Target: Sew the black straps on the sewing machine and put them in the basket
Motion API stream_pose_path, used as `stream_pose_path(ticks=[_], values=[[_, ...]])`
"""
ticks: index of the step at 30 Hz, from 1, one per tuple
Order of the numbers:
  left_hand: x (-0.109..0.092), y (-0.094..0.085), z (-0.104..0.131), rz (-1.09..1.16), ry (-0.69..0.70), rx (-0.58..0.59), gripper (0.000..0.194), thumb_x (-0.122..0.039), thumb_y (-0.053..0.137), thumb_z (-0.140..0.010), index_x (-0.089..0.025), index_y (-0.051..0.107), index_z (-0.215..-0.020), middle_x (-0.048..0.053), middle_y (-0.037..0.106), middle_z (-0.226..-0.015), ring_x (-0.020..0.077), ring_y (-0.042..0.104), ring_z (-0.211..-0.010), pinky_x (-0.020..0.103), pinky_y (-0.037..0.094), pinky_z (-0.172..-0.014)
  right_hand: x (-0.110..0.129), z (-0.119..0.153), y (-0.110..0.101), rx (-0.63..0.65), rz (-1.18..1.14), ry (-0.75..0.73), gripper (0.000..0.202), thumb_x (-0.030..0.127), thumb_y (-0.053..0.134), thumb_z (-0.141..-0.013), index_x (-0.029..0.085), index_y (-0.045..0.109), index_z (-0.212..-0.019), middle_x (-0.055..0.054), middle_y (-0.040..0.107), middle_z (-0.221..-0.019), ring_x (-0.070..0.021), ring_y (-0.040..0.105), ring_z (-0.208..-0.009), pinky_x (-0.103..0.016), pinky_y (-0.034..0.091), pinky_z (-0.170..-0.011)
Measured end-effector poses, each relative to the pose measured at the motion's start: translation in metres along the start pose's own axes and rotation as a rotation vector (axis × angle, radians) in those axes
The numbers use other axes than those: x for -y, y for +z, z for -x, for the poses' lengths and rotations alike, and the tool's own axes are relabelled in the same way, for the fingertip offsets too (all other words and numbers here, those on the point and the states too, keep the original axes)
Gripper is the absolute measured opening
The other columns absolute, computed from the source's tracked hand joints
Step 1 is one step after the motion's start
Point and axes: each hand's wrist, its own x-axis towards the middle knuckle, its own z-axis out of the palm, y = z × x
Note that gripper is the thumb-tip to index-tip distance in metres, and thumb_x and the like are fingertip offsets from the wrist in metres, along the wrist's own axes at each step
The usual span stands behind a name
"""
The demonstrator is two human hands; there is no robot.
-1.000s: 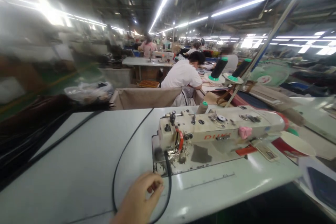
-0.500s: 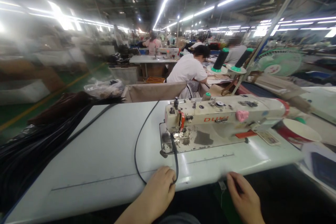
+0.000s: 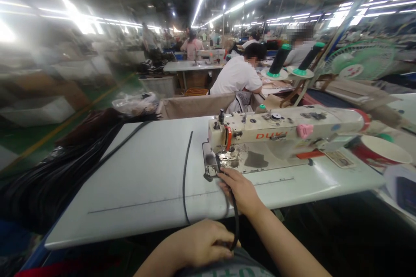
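Note:
A white industrial sewing machine (image 3: 276,138) is set into the pale table. A narrow black strip (image 3: 236,220) runs from beneath its presser foot area toward my body. My right hand (image 3: 239,190) is at the front of the needle plate, its fingers closed over the strip close to the foot. Lower down, near the table's front edge, my left hand (image 3: 206,240) is curled round the same strip. Another length of black strip (image 3: 185,177) lies across the tabletop left of the machine. The strip's exact contact under my right fingers is hidden.
A heap of long black strips (image 3: 42,181) hangs at the table's left. Behind the machine are a fabric-lined bin (image 3: 188,106) and a person in a white top (image 3: 232,75). Thread cones (image 3: 279,60) and a green fan (image 3: 360,60) stand at the back right.
My right hand has moved from the table's front edge up and left to the strip near the needle. My left hand has come lower and closer to me, still holding the strip.

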Motion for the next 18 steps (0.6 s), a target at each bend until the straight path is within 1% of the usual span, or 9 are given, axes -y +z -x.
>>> stream_pose_path(ticks=[4,6,7,10,12,13,15,17,18], values=[[0.02,0.008,0.004,-0.112,-0.05,0.062,0.017,-0.038,0.07,-0.088,-0.027,0.076,-0.099,0.002,0.074,-0.095,0.0217,0.068,-0.087,0.026,0.049,-0.074,0.001,0.004,-0.001,-0.023,0.035,-0.001,0.033,0.027,0.059,-0.101,0.023,0.071,-0.131,-0.01,0.068,-0.14,-0.0251,0.062,-0.131,-0.04,0.055,-0.111],[0.021,0.007,0.005,-0.159,-0.072,0.055,0.016,-0.036,0.071,-0.087,-0.026,0.076,-0.099,0.003,0.073,-0.095,0.0228,0.068,-0.088,0.027,0.05,-0.075,0.003,0.006,-0.002,-0.023,0.049,-0.001,0.033,0.028,0.06,-0.101,0.023,0.072,-0.131,-0.01,0.068,-0.14,-0.0253,0.062,-0.131,-0.041,0.055,-0.11],[0.018,0.004,0.005,-0.174,-0.076,0.044,0.017,-0.034,0.07,-0.087,-0.027,0.076,-0.101,0.003,0.073,-0.097,0.0234,0.068,-0.091,0.028,0.051,-0.077,0.004,0.006,-0.003,-0.019,0.056,-0.002,0.033,0.028,0.06,-0.101,0.023,0.072,-0.131,-0.01,0.067,-0.14,-0.0258,0.062,-0.131,-0.041,0.055,-0.11],[-0.006,-0.014,0.006,-0.11,-0.081,-0.023,0.028,-0.033,0.069,-0.088,-0.028,0.075,-0.115,0.005,0.072,-0.111,0.0211,0.069,-0.092,0.029,0.053,-0.083,0.004,0.007,-0.003,-0.01,0.073,-0.011,0.032,0.029,0.059,-0.101,0.021,0.072,-0.13,-0.01,0.067,-0.141,-0.0269,0.062,-0.13,-0.043,0.056,-0.109],[-0.031,-0.031,0.009,0.001,-0.022,-0.064,0.028,-0.036,0.067,-0.091,-0.028,0.076,-0.116,0.006,0.072,-0.114,0.019,0.069,-0.092,0.028,0.054,-0.088,0.004,0.007,-0.002,-0.015,0.083,-0.022,0.033,0.028,0.059,-0.101,0.021,0.071,-0.131,-0.01,0.067,-0.141,-0.0268,0.061,-0.132,-0.043,0.055,-0.111],[-0.044,-0.039,0.013,0.058,0.037,-0.081,0.026,-0.04,0.066,-0.093,-0.027,0.078,-0.112,0.006,0.073,-0.112,0.0191,0.07,-0.094,0.029,0.054,-0.091,0.004,0.007,-0.002,-0.021,0.09,-0.029,0.033,0.027,0.059,-0.101,0.021,0.071,-0.131,-0.01,0.067,-0.141,-0.0266,0.061,-0.133,-0.044,0.054,-0.111],[-0.067,-0.052,0.024,0.148,0.141,-0.106,0.032,-0.052,0.062,-0.096,-0.027,0.081,-0.1,0.007,0.075,-0.103,0.0206,0.07,-0.099,0.031,0.054,-0.097,0.005,0.008,-0.003,-0.03,0.108,-0.04,0.034,0.025,0.059,-0.1,0.02,0.07,-0.132,-0.01,0.067,-0.14,-0.0268,0.06,-0.134,-0.044,0.053,-0.113],[-0.079,-0.058,0.041,0.193,0.172,-0.109,0.048,-0.069,0.057,-0.094,-0.028,0.082,-0.09,0.007,0.076,-0.098,0.0206,0.073,-0.092,0.032,0.057,-0.091,0.007,0.008,-0.004,-0.03,0.123,-0.038,0.034,0.023,0.059,-0.099,0.019,0.071,-0.131,-0.011,0.068,-0.14,-0.0271,0.059,-0.135,-0.043,0.053,-0.113],[-0.08,-0.058,0.051,0.173,0.173,-0.113,0.057,-0.077,0.05,-0.092,-0.029,0.081,-0.087,0.007,0.077,-0.095,0.0206,0.074,-0.087,0.032,0.059,-0.085,0.008,0.008,-0.004,-0.03,0.127,-0.033,0.034,0.023,0.059,-0.099,0.018,0.071,-0.13,-0.011,0.068,-0.14,-0.0271,0.06,-0.134,-0.042,0.053,-0.113]])
